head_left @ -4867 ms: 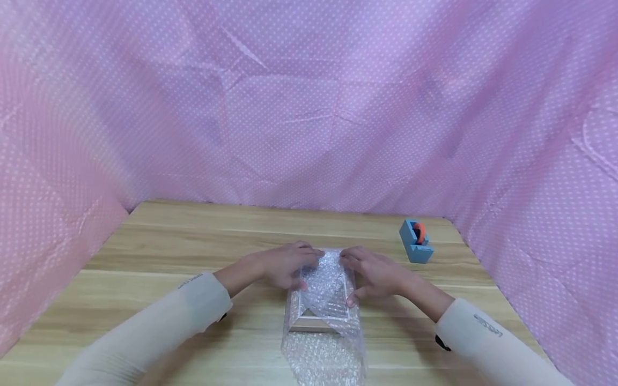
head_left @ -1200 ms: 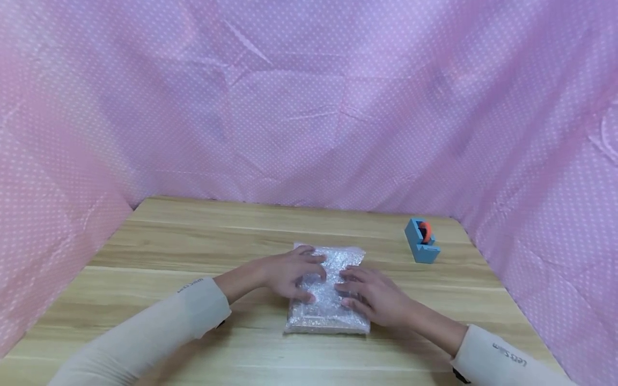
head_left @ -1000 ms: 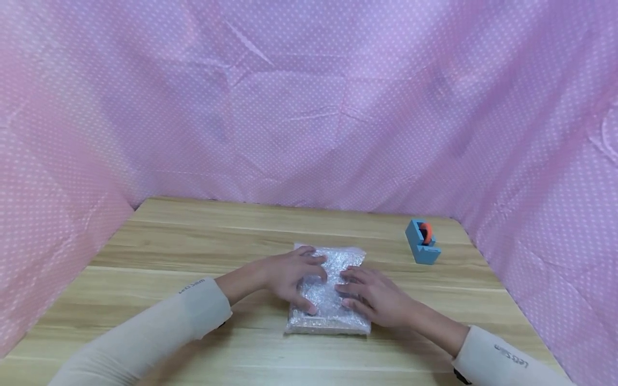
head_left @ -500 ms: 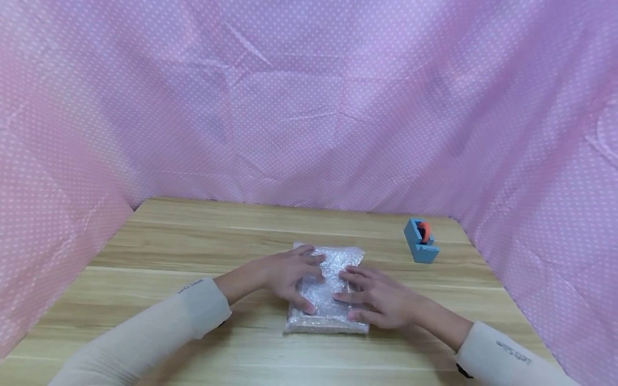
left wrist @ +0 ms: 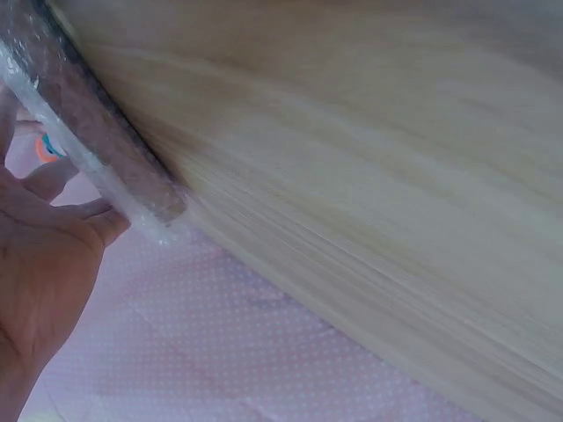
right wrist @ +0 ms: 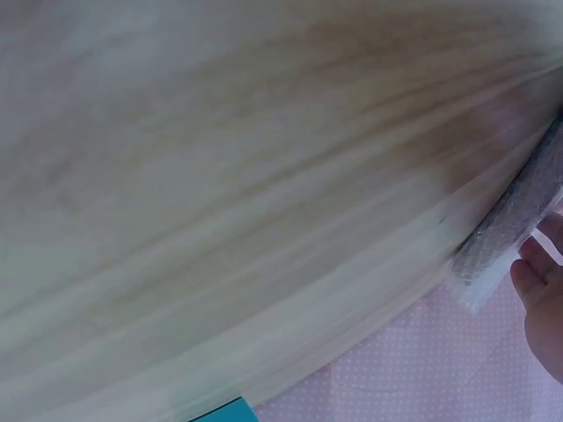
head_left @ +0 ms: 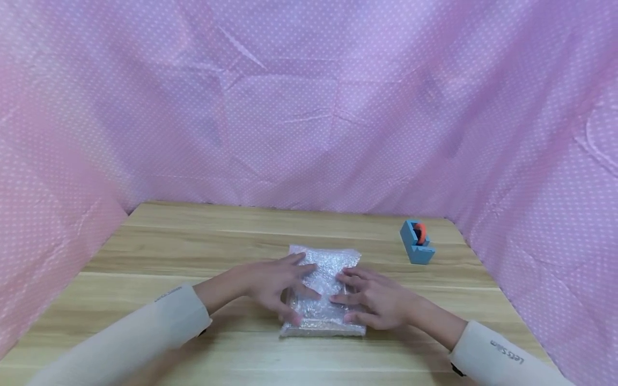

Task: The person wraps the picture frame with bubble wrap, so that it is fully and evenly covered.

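Observation:
A picture frame wrapped in clear bubble wrap [head_left: 328, 262] lies flat on the wooden table in the head view. Its pale border shows faintly through the plastic. Spread fingers of my left hand [head_left: 270, 283] rest on the packet's left side, the thumb near its front edge. From the opposite side, my right hand [head_left: 383, 301] lays its extended fingers on the top. Neither hand grips the packet. The left wrist view shows the side of the wrapped frame [left wrist: 106, 132] beside the left hand [left wrist: 40, 264]; the right wrist view catches the packet's corner [right wrist: 506, 233] by the right fingers.
A blue tape dispenser [head_left: 417, 246] with an orange-red roll stands at the back right of the wooden table [head_left: 217, 225]. Pink dotted cloth [head_left: 289, 134] hangs behind the table and along both sides.
The bubble wrap flap that lay on the table in front of the frame is now folded over it. Lately the left hand has slid slightly left and nearer; the right fingers have spread.

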{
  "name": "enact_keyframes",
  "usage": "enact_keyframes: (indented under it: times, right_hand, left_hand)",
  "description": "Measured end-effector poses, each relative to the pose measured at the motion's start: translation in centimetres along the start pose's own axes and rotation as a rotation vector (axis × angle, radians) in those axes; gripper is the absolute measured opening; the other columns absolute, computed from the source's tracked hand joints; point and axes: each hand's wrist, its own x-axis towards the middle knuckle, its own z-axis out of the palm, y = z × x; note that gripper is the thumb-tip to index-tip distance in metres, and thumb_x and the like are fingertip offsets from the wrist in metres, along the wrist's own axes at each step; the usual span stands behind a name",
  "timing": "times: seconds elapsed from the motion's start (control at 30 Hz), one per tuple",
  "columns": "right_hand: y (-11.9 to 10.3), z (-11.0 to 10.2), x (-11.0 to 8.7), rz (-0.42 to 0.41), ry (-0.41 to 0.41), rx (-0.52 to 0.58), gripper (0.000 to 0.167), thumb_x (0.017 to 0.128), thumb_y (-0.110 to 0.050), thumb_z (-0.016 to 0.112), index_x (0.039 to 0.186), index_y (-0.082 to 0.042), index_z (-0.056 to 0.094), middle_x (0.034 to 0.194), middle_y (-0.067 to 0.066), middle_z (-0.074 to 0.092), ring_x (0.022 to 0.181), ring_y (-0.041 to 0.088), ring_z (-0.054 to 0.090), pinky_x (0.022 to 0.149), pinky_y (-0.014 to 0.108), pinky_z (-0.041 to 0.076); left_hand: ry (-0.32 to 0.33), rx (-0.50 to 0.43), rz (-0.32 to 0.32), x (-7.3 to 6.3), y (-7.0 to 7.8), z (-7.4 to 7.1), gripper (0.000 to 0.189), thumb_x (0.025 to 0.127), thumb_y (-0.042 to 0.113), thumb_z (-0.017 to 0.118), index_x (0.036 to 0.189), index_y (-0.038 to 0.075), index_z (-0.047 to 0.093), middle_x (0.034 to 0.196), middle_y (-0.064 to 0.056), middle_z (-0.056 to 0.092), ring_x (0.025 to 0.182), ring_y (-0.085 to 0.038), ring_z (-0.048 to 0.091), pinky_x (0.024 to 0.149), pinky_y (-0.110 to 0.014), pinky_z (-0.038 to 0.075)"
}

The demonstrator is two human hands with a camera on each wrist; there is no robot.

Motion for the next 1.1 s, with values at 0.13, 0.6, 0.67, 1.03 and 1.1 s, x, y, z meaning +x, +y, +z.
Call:
enact_keyframes:
  times: [0.13,0.6,0.67,1.03,1.1]
  right_hand:
    - [-0.09,-0.21,0.19,0.009,-0.007,-0.009,0.049,0.106,-0.055,0.046,0.145,-0.029,0.060,0.155,0.018,0.047,0.143,0.042,0.043,0.114,0.058,0.038]
    - [0.08,-0.63,-0.01,0.007,-0.029,0.018,0.051,0.106,-0.053,0.047,0.148,-0.028,0.056,0.157,0.018,0.045,0.145,0.043,0.039,0.114,0.059,0.038]
    - [0.13,-0.58,-0.06,0.011,-0.037,0.031,0.051,0.106,-0.053,0.047,0.149,-0.028,0.055,0.157,0.018,0.044,0.146,0.043,0.037,0.114,0.060,0.037]
    - [0.26,-0.59,0.19,0.020,-0.058,0.048,0.052,0.105,-0.056,0.046,0.151,-0.032,0.053,0.159,0.017,0.043,0.147,0.041,0.035,0.115,0.061,0.035]
    - [0.28,-0.58,0.20,0.015,-0.055,0.046,0.052,0.105,-0.056,0.046,0.150,-0.031,0.053,0.158,0.017,0.043,0.147,0.041,0.036,0.115,0.060,0.036]
  left_hand:
    - [-0.007,0.011,-0.027,-0.70,0.34,0.27,0.069,0.091,0.081,0.047,0.152,0.049,0.042,0.168,-0.020,0.015,0.150,-0.056,0.006,0.116,-0.072,0.019]
    - [-0.001,0.082,-0.048,-0.82,0.77,0.49,0.070,0.091,0.083,0.041,0.152,0.049,0.042,0.168,-0.016,0.018,0.151,-0.053,0.008,0.118,-0.066,0.021]
    - [-0.004,0.079,-0.051,-0.82,0.72,0.49,0.070,0.091,0.083,0.042,0.152,0.050,0.043,0.168,-0.015,0.019,0.152,-0.052,0.009,0.118,-0.066,0.021]
    - [-0.002,0.098,-0.072,-0.94,0.61,0.72,0.076,0.088,0.085,0.043,0.155,0.049,0.039,0.169,-0.014,0.019,0.152,-0.051,0.011,0.114,-0.068,0.028]
    - [0.003,0.112,-0.071,-0.93,0.60,0.74,0.076,0.088,0.086,0.043,0.154,0.049,0.039,0.169,-0.015,0.020,0.152,-0.050,0.012,0.114,-0.068,0.029]
